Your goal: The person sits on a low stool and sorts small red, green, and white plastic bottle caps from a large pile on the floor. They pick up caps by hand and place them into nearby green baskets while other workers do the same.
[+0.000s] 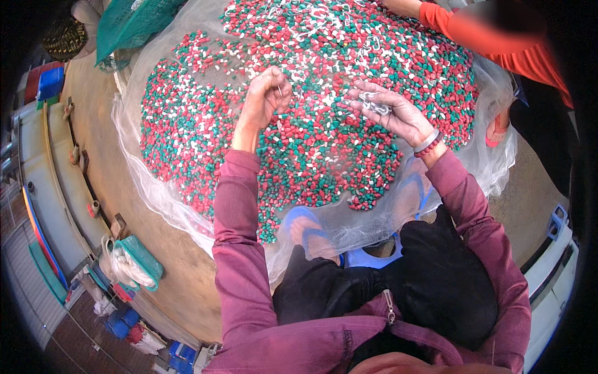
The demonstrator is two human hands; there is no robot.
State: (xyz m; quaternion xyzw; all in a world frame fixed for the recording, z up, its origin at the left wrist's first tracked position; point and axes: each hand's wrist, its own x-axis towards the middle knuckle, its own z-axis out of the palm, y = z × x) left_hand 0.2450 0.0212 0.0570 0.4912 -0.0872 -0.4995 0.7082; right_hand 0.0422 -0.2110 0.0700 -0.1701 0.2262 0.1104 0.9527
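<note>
A broad spread of small red, green and white pieces (311, 149) lies on a sheer white mesh sheet (146, 181). Above the middle of it my left hand (268, 96) is closed, thumb and fingers pressed together at a thin pale sliver too small to name. My right hand (402, 112) is turned palm up, its fingers partly stretched out. Several silvery-white looped strips (375, 105) rest in that palm, their kind unclear. Similar white strips (314, 22) lie loose on the pieces farther off. A gap separates the two hands.
Another person's orange sleeve (492, 37) reaches over the far right of the spread. A blue stool (367, 257) is under me. Green netting (128, 31) hangs at the far left. At left stand a teal basket (140, 258) and a long pale trough (53, 187).
</note>
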